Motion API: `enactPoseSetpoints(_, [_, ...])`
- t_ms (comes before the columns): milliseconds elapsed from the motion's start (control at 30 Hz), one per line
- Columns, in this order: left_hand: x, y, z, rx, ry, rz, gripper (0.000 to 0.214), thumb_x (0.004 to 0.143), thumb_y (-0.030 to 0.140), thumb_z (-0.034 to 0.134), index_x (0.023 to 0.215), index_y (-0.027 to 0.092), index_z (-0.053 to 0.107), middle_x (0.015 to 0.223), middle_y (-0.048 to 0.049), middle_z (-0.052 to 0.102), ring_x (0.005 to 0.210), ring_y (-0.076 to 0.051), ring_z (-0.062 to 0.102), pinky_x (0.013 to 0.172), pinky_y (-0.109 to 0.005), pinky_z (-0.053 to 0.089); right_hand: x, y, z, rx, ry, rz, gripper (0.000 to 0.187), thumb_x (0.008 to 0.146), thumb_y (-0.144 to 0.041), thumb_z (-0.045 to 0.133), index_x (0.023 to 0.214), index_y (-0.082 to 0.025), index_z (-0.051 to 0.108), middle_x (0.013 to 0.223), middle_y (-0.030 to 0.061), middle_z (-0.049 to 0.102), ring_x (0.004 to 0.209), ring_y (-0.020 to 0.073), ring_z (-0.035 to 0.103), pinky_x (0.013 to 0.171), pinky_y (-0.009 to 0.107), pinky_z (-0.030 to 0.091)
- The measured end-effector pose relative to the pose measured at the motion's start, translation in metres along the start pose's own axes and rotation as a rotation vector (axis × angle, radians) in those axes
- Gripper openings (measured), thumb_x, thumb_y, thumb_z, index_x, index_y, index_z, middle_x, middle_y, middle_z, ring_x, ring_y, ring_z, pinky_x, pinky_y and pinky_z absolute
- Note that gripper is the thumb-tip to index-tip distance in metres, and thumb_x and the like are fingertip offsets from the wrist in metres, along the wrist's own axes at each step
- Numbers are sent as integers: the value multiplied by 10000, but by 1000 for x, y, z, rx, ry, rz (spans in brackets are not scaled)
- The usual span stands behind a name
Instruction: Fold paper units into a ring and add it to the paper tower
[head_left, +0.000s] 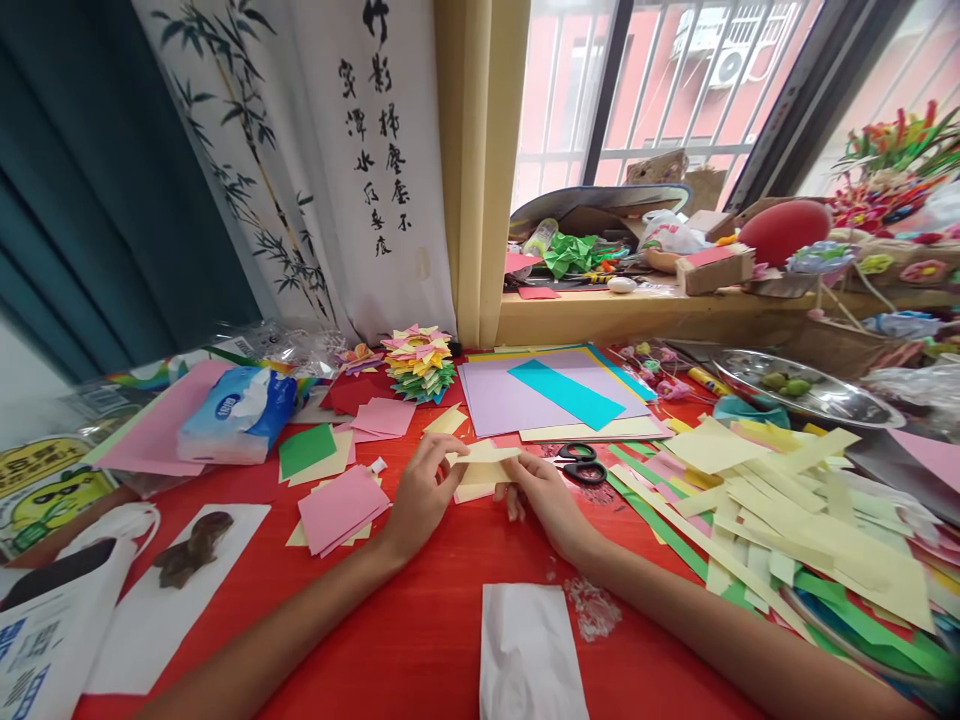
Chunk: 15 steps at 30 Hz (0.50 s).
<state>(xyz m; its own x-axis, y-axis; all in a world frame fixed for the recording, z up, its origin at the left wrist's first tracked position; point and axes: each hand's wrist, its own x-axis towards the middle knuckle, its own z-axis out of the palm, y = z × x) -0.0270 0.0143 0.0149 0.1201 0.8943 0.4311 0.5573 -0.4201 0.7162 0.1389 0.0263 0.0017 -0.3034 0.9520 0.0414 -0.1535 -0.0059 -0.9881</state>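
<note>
Between my two hands, above the red tabletop, is a folded strip of pale yellow paper [487, 456]. My left hand [429, 485] pinches its left end, and my right hand [551, 495] grips the right end with thumb and fingers. Another pale yellow piece [474, 492] shows just below it, partly hidden. Black-handled scissors [581, 465] lie right beside my right hand. To the left of my left hand rests a pile of pink paper squares [345, 508]. Farther back stands a layered folded-paper piece [420, 362] in pink, yellow and green.
Cut yellow strips [810, 510] are heaped at right, near a metal tray [806, 385]. Purple sheets [487, 390] with a blue strip [566, 393] lie at the back. A tissue pack [238, 412] sits left. A white paper packet [531, 650] lies in front.
</note>
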Motion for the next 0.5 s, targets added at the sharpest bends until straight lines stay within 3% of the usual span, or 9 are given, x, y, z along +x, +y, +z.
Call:
enactPoseSetpoints(200, [2, -7, -3, 227, 145, 107, 149, 877, 278, 438, 829, 201, 556, 791, 4, 547, 726, -105, 517, 674, -218, 405, 0, 0, 0, 43, 36, -15, 287, 821, -383, 486, 1015, -174, 450, 618, -52, 562, 364, 47, 462, 392, 179, 331])
enactPoseSetpoints(300, [7, -18, -7, 377, 186, 102, 130, 865, 265, 446, 813, 193, 541, 713, 15, 563, 695, -109, 538, 655, -221, 398, 0, -1, 0, 65, 55, -21, 294, 818, -353, 478, 1054, -186, 420, 657, -58, 557, 362, 43, 458, 392, 184, 336])
enactPoseSetpoints(500, [14, -35, -13, 743, 101, 5, 108, 854, 266, 430, 811, 199, 504, 715, 8, 603, 678, -145, 582, 570, -236, 346, -1, -2, 1, 21, 27, -22, 232, 834, -332, 450, 1020, -195, 427, 661, -60, 539, 371, 42, 456, 401, 192, 336])
